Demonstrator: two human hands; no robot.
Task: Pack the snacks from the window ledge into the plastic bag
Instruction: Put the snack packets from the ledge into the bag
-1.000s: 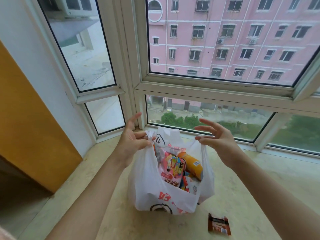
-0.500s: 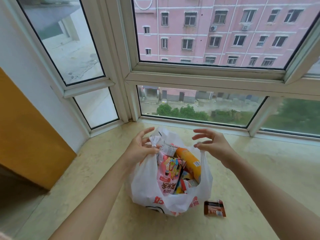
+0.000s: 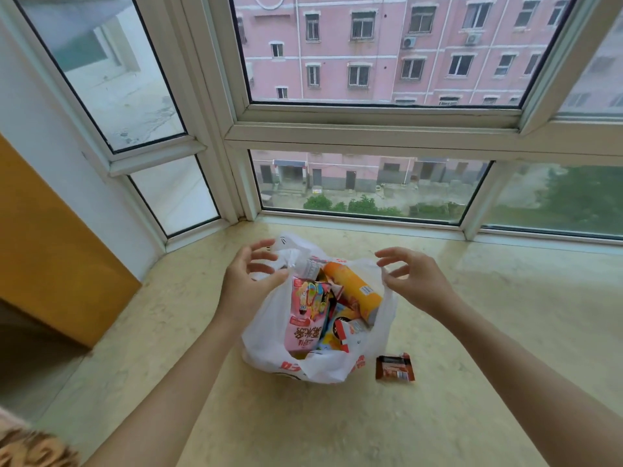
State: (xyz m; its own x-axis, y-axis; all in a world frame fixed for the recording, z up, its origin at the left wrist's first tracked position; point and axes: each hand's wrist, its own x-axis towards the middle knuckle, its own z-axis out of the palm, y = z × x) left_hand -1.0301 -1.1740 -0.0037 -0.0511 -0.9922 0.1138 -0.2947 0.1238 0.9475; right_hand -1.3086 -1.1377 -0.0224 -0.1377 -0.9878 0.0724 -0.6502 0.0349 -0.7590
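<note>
Beige marble window ledge [image 3: 505,315] is running beneath a bay window, carrying a white plastic bag [image 3: 269,335] crammed with snacks. Both hands are hovering at the bag's mouth: the left hand [image 3: 249,284] is pinching the left handle with fingers half spread, while the right hand [image 3: 416,281] is loosely open, fingertips at the right rim, gripping nothing clearly. One small brown snack packet [image 3: 394,367] is lying flat outside the bag, just beside its right base, below and nearer the right hand, its longer side running left to right.

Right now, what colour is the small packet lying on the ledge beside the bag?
Dark brown with red edges, seen in the head view.
</note>
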